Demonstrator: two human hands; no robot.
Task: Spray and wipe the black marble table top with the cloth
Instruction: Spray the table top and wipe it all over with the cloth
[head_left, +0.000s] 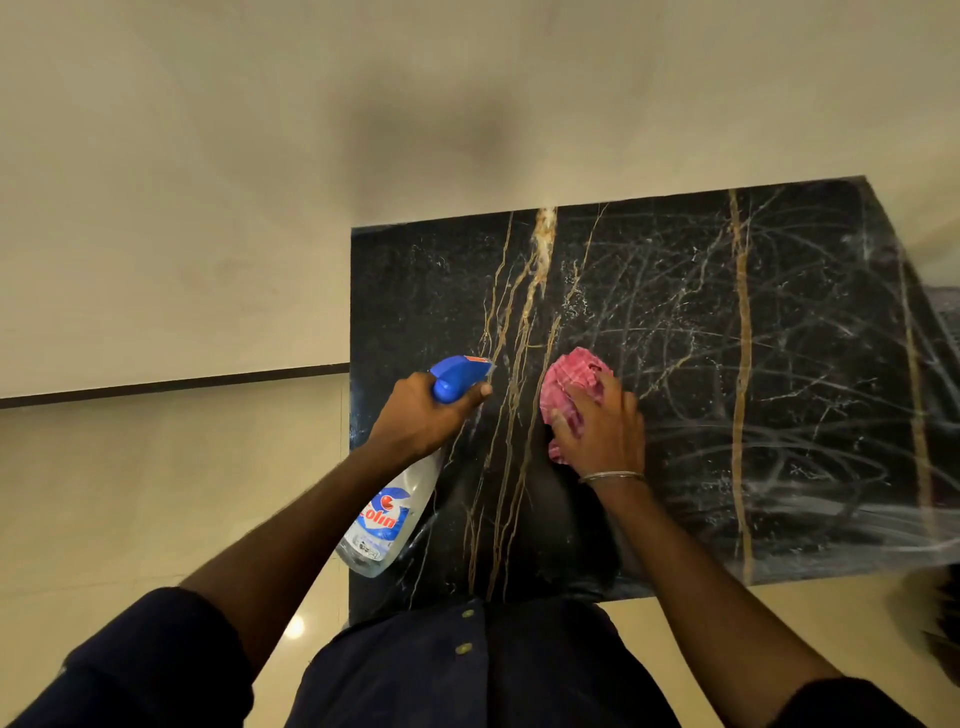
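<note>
The black marble table (727, 364) with gold veins shows pale smears at its right. The bottle (395, 514) slants above its left edge, base toward the person, blue nozzle aimed away and rightward over the marble. The left hand (426, 415) grips its neck, fingers wrapped round the trigger. The right hand (602, 431) presses flat, fingers extended, on the bunched pink cloth (571, 379), which sticks out beyond the fingertips and thumb, mid-table.

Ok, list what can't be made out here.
Head view only:
- Cloth: mostly under the right hand.
- Bottle trigger: covered by the left hand.
- Table right end: blurred, cut off by the frame edge.
- Bottle's small print: too small.
</note>
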